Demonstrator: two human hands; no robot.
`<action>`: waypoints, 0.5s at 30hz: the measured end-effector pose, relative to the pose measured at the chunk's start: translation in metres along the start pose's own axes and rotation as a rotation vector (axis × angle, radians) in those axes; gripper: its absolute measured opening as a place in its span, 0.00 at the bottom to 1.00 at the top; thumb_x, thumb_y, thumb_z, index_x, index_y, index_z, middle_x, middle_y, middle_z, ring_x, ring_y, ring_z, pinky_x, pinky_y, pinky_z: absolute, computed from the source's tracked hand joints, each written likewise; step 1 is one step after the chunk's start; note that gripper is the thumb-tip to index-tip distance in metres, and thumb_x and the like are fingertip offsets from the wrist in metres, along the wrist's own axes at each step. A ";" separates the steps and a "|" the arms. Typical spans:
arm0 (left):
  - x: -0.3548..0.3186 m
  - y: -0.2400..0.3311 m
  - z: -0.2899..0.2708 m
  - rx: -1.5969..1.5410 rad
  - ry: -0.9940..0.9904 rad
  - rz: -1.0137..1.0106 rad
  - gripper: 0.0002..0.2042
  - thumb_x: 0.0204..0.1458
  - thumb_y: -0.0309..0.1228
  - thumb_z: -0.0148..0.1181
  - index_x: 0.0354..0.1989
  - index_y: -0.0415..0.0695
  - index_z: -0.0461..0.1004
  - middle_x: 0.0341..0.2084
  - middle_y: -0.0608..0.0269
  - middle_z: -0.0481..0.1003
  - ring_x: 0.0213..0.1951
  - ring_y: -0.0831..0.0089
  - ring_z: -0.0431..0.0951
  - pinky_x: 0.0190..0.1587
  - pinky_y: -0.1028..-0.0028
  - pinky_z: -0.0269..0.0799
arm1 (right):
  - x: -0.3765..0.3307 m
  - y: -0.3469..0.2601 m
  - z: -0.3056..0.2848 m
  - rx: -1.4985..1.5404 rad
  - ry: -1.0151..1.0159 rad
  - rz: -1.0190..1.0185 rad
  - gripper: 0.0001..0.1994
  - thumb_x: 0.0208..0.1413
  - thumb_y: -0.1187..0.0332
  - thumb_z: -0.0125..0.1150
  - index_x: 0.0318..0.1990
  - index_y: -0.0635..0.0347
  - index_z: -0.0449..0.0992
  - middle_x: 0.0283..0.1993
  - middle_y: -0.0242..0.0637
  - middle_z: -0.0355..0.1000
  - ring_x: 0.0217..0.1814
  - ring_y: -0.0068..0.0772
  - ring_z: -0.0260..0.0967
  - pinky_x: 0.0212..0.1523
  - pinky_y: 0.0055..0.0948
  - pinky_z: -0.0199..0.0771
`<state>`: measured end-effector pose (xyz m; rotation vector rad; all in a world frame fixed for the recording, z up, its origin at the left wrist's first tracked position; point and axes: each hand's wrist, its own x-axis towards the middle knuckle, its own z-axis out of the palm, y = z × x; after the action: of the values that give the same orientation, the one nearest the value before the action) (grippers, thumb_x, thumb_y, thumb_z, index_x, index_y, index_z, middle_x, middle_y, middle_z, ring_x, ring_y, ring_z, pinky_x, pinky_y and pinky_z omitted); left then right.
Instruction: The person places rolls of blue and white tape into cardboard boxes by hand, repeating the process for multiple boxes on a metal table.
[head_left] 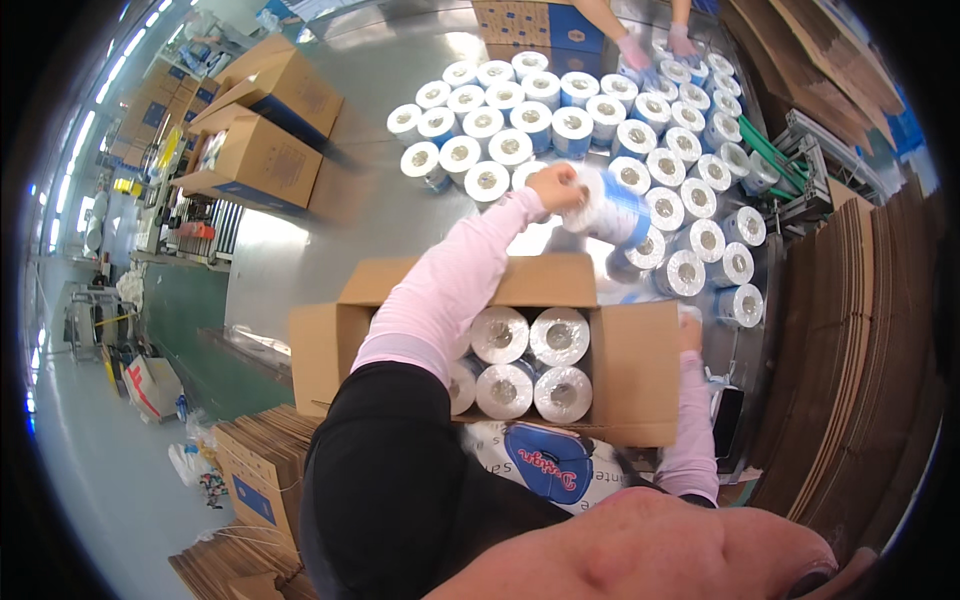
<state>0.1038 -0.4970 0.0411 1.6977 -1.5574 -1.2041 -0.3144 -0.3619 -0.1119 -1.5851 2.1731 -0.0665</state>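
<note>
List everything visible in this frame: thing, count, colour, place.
White plastic-wrapped paper rolls: dozens, white and blue, upright on the metal table.
Open brown cardboard box: one, near table edge, four rolls showing inside.
Shiny metal table: one, silver, centre.
Closed brown cardboard boxes: several, far left of the table.
Flat cardboard stacks: brown, right side and lower left.
Co-worker's gloved hands: two, far table end.
Left hand: grip on one wrapped roll above the table.
Right hand: at the box's right wall.

The worktop [300, 260] is left bare on the left; the right side is crowded by rolls [560, 130], and the box [640, 370] is half filled.
</note>
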 end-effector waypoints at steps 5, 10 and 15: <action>-0.121 0.011 -0.092 -1.109 -0.242 0.220 0.18 0.45 0.31 0.63 0.47 0.45 0.74 0.39 0.59 0.78 0.40 0.68 0.79 0.41 0.71 0.75 | -0.002 -0.054 -0.143 2.066 -0.365 -0.404 0.28 0.60 0.49 0.53 0.63 0.55 0.64 0.63 0.42 0.66 0.60 0.40 0.67 0.59 0.42 0.70; -0.294 0.003 -0.177 -0.786 -0.309 0.133 0.18 0.44 0.30 0.64 0.46 0.45 0.74 0.40 0.59 0.77 0.41 0.66 0.78 0.41 0.70 0.75 | -0.110 -0.231 -0.245 1.576 -0.919 -0.887 0.24 0.53 0.55 0.61 0.54 0.57 0.71 0.55 0.41 0.69 0.56 0.39 0.69 0.56 0.40 0.71; -0.415 0.014 -0.214 0.771 -0.025 0.253 0.18 0.32 0.34 0.67 0.37 0.49 0.78 0.35 0.53 0.72 0.41 0.52 0.73 0.44 0.60 0.71 | -0.241 -0.366 -0.172 -0.054 -0.548 -1.533 0.19 0.41 0.62 0.64 0.43 0.56 0.78 0.43 0.41 0.71 0.46 0.43 0.71 0.47 0.40 0.71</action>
<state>0.3106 -0.1367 0.2562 1.8240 -2.3588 -0.5098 0.0052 -0.3034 0.2292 -2.4865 0.2452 -0.0261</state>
